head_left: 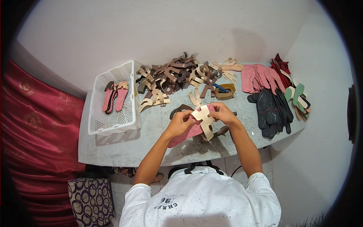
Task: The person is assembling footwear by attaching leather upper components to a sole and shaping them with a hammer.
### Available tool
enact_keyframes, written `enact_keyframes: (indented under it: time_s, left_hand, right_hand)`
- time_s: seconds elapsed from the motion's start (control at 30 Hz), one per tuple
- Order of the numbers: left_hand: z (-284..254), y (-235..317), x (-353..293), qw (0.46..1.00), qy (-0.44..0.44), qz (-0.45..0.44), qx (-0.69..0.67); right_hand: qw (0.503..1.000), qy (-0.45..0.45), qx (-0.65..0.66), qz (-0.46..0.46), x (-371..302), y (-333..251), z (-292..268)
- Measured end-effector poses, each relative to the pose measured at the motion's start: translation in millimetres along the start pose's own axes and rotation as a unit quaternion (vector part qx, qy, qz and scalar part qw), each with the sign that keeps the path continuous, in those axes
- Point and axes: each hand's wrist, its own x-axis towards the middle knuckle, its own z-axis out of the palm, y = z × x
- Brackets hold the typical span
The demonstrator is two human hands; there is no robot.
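Note:
Between my hands, above the near middle of the table, is a pink speckled insole (184, 138), tilted. A cream sandal upper (204, 122) with cut-out straps lies across it. My left hand (179, 123) is closed on the left edge of the insole and upper, thumb and fingers pinched. At the upper right end, my right hand (224, 114) pinches the insole beside the upper. The fingertips partly hide where the two pieces meet. Under and behind them, a dark metal tool with a rounded handle (221, 131) is partly covered.
To the left, a white plastic basket (92, 113) holds several pink insoles with uppers. Brown and cream uppers (177, 73) lie heaped at the back. A small yellowish container (225, 94) has a blue tool in it. Pink insoles (257, 77) and black soles (266, 109) lie at the right.

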Motion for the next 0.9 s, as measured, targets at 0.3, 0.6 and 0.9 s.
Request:
enact_keyframes:
  time_s: [0.3,0.6,0.9]
  left_hand:
    - [0.3,10.9,-4.9,0.998,-0.029,-0.036,-0.039]
    - [1.1,12.2,-11.1,0.978,-0.112,-0.017,-0.174]
    - [-11.9,4.2,-8.4,0.974,-0.172,-0.103,-0.104]
  right_hand:
    - [0.997,-0.053,0.057,-0.022,0.3,8.4,-5.5]
    - [0.963,-0.121,0.232,-0.056,-11.6,21.2,-4.3]
    - [0.993,-0.107,-0.055,0.001,-7.0,3.3,-16.4]
